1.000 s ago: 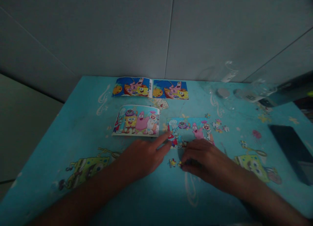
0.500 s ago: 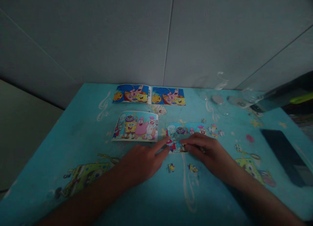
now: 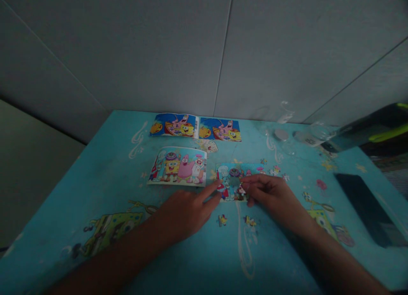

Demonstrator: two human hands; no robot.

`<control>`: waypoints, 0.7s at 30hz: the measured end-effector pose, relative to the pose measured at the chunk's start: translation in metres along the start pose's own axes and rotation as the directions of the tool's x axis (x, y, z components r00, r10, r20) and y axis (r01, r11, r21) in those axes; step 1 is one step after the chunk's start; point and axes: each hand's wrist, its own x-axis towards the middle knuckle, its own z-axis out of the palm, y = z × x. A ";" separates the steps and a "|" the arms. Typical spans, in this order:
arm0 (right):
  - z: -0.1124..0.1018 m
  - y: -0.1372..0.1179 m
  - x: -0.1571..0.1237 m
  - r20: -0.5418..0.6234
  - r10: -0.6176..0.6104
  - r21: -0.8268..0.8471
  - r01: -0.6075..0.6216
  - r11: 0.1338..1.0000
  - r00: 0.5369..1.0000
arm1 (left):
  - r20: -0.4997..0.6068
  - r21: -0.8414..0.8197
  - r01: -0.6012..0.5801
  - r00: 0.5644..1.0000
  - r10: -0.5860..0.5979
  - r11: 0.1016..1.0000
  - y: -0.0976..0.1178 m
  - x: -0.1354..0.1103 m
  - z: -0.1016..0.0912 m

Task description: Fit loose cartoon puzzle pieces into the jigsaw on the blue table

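Observation:
A small cartoon jigsaw puzzle [image 3: 234, 180] lies partly assembled on the turquoise table [image 3: 95, 176]. My left hand [image 3: 186, 210] rests flat beside it, index finger stretched out and touching the puzzle's lower left corner. My right hand [image 3: 270, 193] lies over the puzzle's right half, fingers curled and pressing a piece into the picture near its middle. Two loose pieces [image 3: 222, 220] [image 3: 250, 221] lie on the table just in front of the puzzle. A few more loose pieces [image 3: 276, 171] sit at its upper right.
A printed reference card [image 3: 178, 166] lies left of the puzzle. Two more picture cards [image 3: 196, 127] lie at the table's back. A clear jar and lid [image 3: 282, 135] stand at the back right. A dark flat object [image 3: 366, 205] lies at the right edge.
My right hand moved up from the loose pieces near the front onto the puzzle, carrying a piece to it. My left hand stayed at the puzzle's corner. The camera tilted slightly.

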 end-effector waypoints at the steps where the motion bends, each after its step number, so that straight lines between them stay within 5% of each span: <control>1: 0.000 0.000 0.000 0.006 0.009 0.010 -0.009 1.000 1.000 | -0.007 -0.003 -0.001 1.000 0.001 1.000 0.000 0.000 0.000; 15: 0.000 0.001 -0.003 0.068 0.021 -0.010 -0.021 1.000 0.997 | -0.018 -0.013 -0.004 1.000 0.004 1.000 -0.001 0.001 0.000; 21: 0.000 -0.002 -0.009 0.222 -0.089 -0.238 0.143 0.961 0.971 | 0.005 0.007 0.000 1.000 0.000 1.000 -0.001 0.000 0.000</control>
